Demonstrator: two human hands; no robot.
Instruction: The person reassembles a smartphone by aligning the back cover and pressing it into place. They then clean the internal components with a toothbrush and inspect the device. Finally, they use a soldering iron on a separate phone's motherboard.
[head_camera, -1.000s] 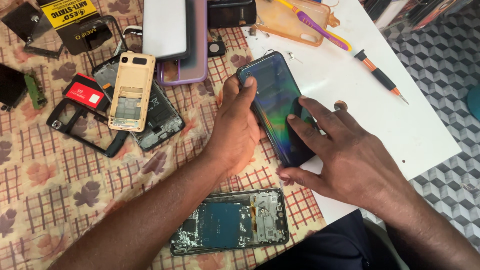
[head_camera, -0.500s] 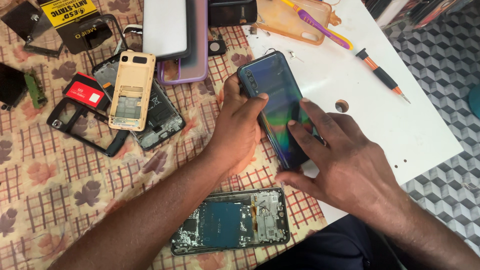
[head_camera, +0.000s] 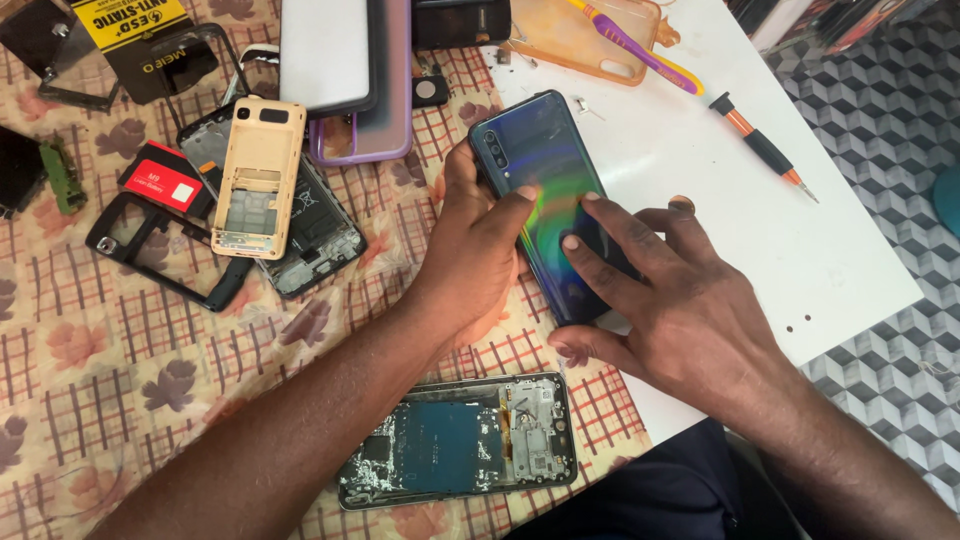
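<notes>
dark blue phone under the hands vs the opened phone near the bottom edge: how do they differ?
The dark blue phone shows a closed, glossy back with a camera strip; the opened phone has no back cover, so boards and a blue inner panel show. The blue phone lies roughly lengthwise away from the person, partly on the white board; the opened one lies crosswise on the patterned cloth. The left hand and right hand touch the blue phone; nothing touches the opened one. Both lie flat.
</notes>
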